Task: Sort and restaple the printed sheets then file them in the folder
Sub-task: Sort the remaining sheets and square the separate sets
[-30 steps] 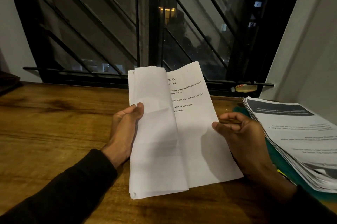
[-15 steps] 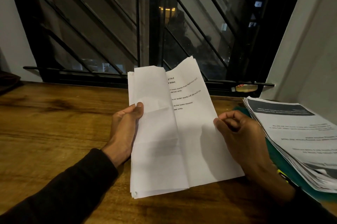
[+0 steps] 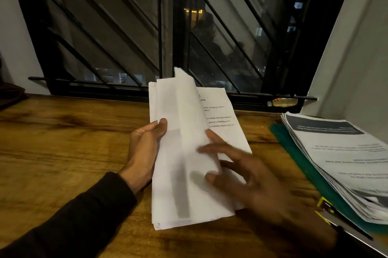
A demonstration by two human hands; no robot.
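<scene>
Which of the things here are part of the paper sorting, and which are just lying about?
Part of the job:
- bundle of sheets, gripped by the left hand, leafed by the right hand
- stack of printed sheets
- green folder under that stack

Just lying about:
- small bottle on the window ledge
- wooden table

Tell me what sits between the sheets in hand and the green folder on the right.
A thick stack of printed pages lies on the green folder, covering most of it. The folded sheets, gripped by the left hand, cannot be filed until that stack is shifted.
</scene>
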